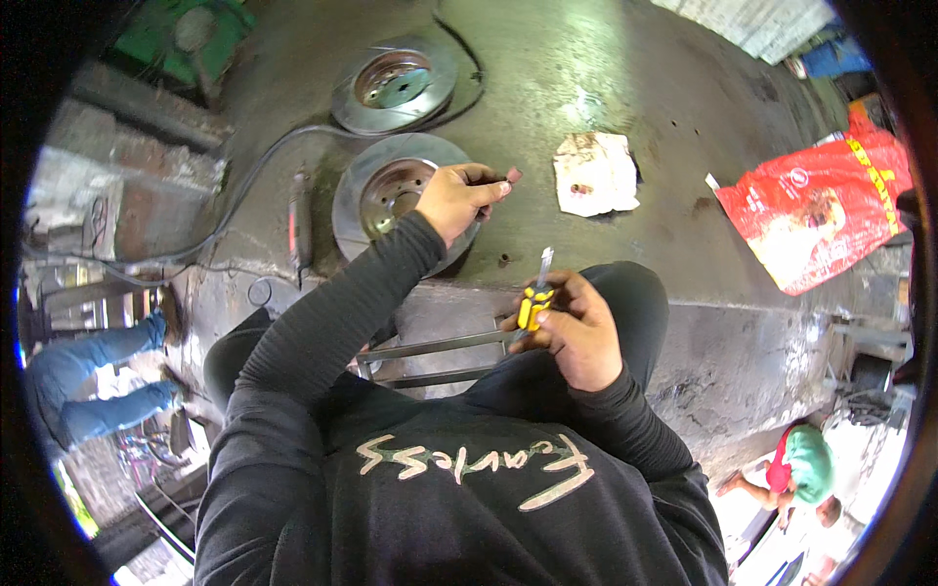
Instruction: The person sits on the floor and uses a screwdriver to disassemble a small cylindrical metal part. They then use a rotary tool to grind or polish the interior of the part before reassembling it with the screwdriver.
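Observation:
My left hand (pixel 457 200) reaches over the nearer brake disc (pixel 354 186) and pinches a small reddish-brown piece (pixel 513 175) between thumb and fingertips. In my right hand (pixel 576 327), close to the table's front edge, is a yellow-and-black utility knife (pixel 534 310). Its blade points up and away from me, apart from the small piece. A second brake disc (pixel 442 90) lies farther back on the table. Right of my left hand, a stained whitish sheet (pixel 608 176) carries small reddish-brown bits (pixel 581 189).
A dark handheld power tool (pixel 300 220) lies left of the discs, near a black cable (pixel 262 168) curving across the table (pixel 532 59). A red plastic bag (pixel 782 220) sits at the right. People stand or sit beyond the table on both sides: blue trousers (pixel 107 356), green garment (pixel 813 466).

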